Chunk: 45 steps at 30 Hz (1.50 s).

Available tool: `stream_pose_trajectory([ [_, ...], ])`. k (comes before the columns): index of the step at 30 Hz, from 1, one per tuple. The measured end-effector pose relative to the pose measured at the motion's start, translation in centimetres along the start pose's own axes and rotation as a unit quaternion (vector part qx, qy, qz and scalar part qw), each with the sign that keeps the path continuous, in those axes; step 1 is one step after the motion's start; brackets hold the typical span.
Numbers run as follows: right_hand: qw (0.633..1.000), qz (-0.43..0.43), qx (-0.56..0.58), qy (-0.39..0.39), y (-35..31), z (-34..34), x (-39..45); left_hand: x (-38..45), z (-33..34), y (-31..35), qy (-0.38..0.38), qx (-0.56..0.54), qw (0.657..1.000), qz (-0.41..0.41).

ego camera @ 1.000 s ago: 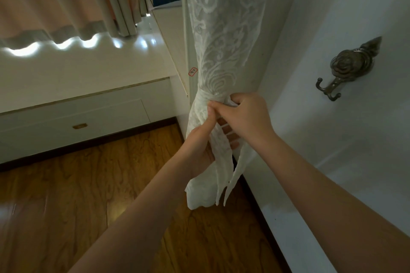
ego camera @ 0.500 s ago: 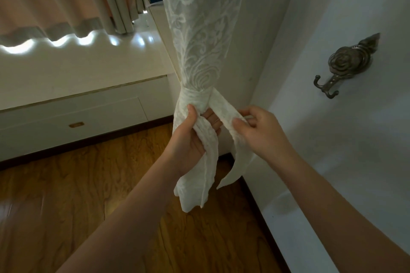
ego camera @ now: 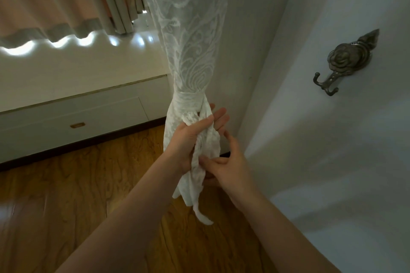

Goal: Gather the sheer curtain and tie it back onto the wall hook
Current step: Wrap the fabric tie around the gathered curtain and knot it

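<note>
The right hand (ego camera: 228,170) is now sliding lower on the two hanging tie ends (ego camera: 200,175), its fingers pinching them, while the left hand (ego camera: 195,137) is gripping the bunch just under the wrapped band (ego camera: 188,101), which half a second ago was looser. So the knot is not finished. The sheer curtain (ego camera: 190,35), white lace, is hanging gathered beside the wall corner, well apart from the wall hook (ego camera: 341,62).

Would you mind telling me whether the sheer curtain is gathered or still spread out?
Gathered: the sheer curtain narrows to a bunch cinched by a lace band. It is not on the wall hook.
</note>
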State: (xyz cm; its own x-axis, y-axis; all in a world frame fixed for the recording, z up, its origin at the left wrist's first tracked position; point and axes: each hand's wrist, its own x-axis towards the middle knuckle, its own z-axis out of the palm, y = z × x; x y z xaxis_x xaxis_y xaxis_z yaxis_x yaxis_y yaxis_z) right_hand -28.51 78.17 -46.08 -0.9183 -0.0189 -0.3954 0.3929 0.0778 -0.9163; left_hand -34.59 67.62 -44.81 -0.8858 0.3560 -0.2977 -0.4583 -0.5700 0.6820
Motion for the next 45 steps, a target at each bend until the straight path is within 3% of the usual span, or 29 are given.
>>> stream_pose_trajectory([
  [3,0.993,0.042,0.039,-0.105,0.1,-1.4,0.4,-0.3,0.0,0.3,-0.016,-0.003,1.000,-0.005],
  [5,0.990,0.049,0.014,-0.133,0.4,-2.4,0.4,-0.4,0.0,0.4,-0.014,-0.001,1.000,-0.006],
  [10,0.989,0.017,-0.141,-0.048,0.1,-4.6,1.0,-0.5,-0.5,0.5,-0.003,0.013,1.000,-0.013],
  [14,0.971,-0.047,-0.227,-0.049,-0.6,-6.1,1.1,-0.4,-0.8,0.7,-0.001,0.018,1.000,-0.011],
  [22,0.997,-0.009,-0.020,-0.075,-2.1,-7.1,1.6,-0.3,-0.6,0.9,0.003,0.012,1.000,-0.009],
  [29,0.983,0.045,-0.019,-0.176,-2.7,-6.4,2.3,-0.3,-0.2,1.0,0.003,0.031,0.999,-0.021],
  [36,0.994,0.011,-0.002,-0.108,-2.7,-5.3,3.0,-0.3,-0.4,1.0,-0.002,0.032,0.999,-0.033],
  [45,0.982,0.055,-0.032,-0.176,-2.2,-6.3,3.0,-0.1,-0.9,1.2,0.004,0.070,0.998,-0.009],
])
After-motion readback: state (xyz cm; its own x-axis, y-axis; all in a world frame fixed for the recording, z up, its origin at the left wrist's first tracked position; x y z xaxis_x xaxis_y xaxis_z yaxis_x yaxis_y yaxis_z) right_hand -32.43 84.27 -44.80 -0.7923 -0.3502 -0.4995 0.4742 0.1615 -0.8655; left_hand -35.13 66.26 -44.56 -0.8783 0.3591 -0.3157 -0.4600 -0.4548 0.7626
